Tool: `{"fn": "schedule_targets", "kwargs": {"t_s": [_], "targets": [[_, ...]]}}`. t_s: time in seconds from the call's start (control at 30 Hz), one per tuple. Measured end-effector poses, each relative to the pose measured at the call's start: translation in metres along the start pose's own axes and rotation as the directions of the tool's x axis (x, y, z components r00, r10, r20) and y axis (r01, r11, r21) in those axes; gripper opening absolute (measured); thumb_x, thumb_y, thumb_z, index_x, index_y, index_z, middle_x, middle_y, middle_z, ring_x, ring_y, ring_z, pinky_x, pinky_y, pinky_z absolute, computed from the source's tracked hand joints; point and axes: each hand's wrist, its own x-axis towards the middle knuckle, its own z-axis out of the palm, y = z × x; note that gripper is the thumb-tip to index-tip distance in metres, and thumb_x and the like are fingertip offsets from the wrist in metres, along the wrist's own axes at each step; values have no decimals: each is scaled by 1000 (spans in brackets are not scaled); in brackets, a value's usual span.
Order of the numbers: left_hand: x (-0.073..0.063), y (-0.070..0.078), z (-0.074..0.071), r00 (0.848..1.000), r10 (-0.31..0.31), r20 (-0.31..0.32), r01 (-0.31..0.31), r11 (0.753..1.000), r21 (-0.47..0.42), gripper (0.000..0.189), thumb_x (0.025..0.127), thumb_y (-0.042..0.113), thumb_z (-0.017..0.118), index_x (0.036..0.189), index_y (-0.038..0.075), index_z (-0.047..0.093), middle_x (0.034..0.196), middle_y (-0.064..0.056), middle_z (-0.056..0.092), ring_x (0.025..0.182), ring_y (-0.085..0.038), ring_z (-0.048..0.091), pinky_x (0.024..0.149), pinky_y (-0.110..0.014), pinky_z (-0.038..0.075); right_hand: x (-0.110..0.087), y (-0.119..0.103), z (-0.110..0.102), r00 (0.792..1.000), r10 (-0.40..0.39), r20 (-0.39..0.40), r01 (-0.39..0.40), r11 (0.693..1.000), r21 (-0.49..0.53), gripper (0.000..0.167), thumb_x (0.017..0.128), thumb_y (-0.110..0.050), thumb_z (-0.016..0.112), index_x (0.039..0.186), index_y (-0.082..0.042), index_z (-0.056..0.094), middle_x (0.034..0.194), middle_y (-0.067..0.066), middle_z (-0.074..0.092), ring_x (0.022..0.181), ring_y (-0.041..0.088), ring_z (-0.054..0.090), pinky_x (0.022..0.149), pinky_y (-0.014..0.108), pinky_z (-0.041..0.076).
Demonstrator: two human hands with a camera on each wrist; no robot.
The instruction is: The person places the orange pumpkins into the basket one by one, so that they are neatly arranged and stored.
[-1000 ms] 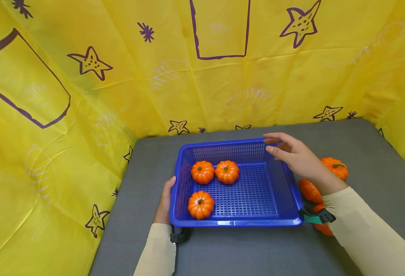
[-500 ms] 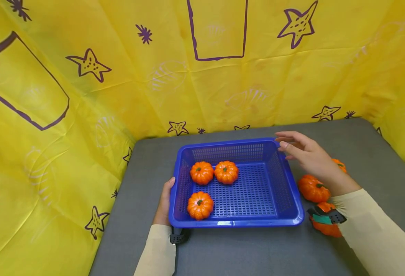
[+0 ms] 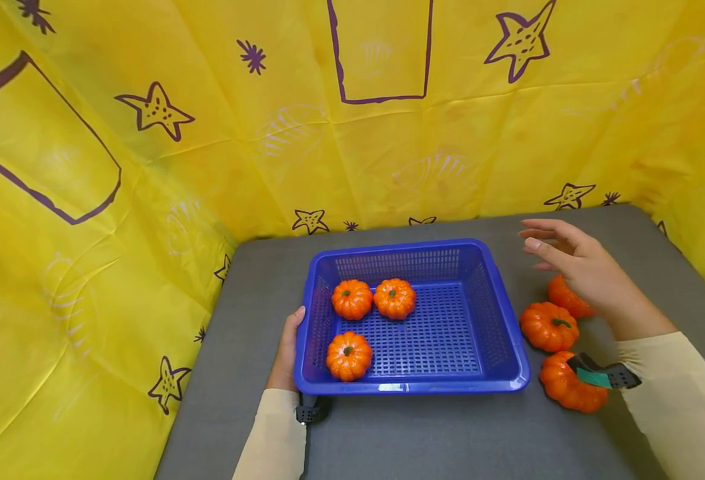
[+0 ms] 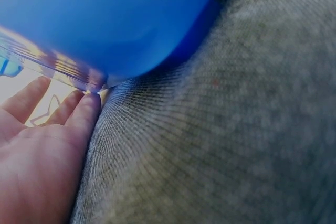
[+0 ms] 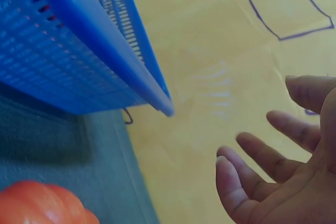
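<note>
A blue plastic basket with perforated walls has 3 small orange pumpkins inside: one at the back left, another beside it, the third at the front left. My left hand touches the basket's left side, its thumb along the rim; in the left wrist view its extended fingers meet the wall. Right of the basket, my right hand is raised with loosely bent, spread fingers and holds nothing. Its palm partly covers the farthest outside pumpkin.
Two more pumpkins lie outside the basket's right wall, a middle one and a near one partly behind the right wrist strap. The grey tabletop meets a yellow patterned cloth at the back and sides.
My right hand has moved rightward, from over the basket's back right corner to beyond its right side, uncovering more of the outside pumpkins. The left hand and basket stay put.
</note>
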Motion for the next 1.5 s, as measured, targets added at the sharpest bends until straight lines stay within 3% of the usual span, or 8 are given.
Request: {"fn": "schedule_targets", "kwargs": {"t_s": [0.3,0.5,0.73,1.13,1.37,1.5], "targets": [[-1,0,0,1000,-4,-25,3,1000,-9,77,107,57,38,165,7,39,145,-17,60,120,-28,63,101,-41,54,-4,10,-16,999,35,-38,-35,999,-13,46,115,-25,58,159,-13,51,136,-16,61,113,0,63,86,17,53],[-2,3,2,1000,-19,-2,19,1000,-8,78,107,59,37,168,10,36,151,-18,56,125,-28,62,104,-43,53,-8,20,-28,999,15,-49,-14,1000,27,45,114,-20,59,159,-22,54,135,-18,62,111,-1,64,85,15,53],[-2,4,4,999,-34,-8,34,999,4,79,106,60,37,168,10,37,155,-21,52,126,-29,61,105,-43,52,-13,28,-38,996,31,-84,-26,998,51,46,114,-18,59,160,-20,54,134,-18,62,114,-3,63,86,13,52],[-1,1,3,999,-30,-19,30,1000,-2,80,106,60,38,167,9,38,152,-21,55,125,-29,61,104,-43,52,-20,49,-48,982,125,-144,-125,992,14,45,112,-29,63,156,-24,55,129,-21,58,110,-6,59,82,10,51],[-1,1,2,1000,-25,-7,25,1000,0,81,106,61,39,168,9,36,153,-20,54,126,-29,61,105,-43,52,-24,61,-55,975,148,-164,-138,988,70,39,113,-24,62,151,-30,58,126,-25,60,109,-7,59,82,10,50],[-1,0,2,1000,-24,-5,24,1000,-7,80,106,60,39,168,9,37,152,-20,55,125,-28,62,105,-43,52,-25,69,-57,969,170,-180,-163,985,53,38,112,-28,63,149,-33,57,124,-27,57,107,-9,57,80,9,50]]}}
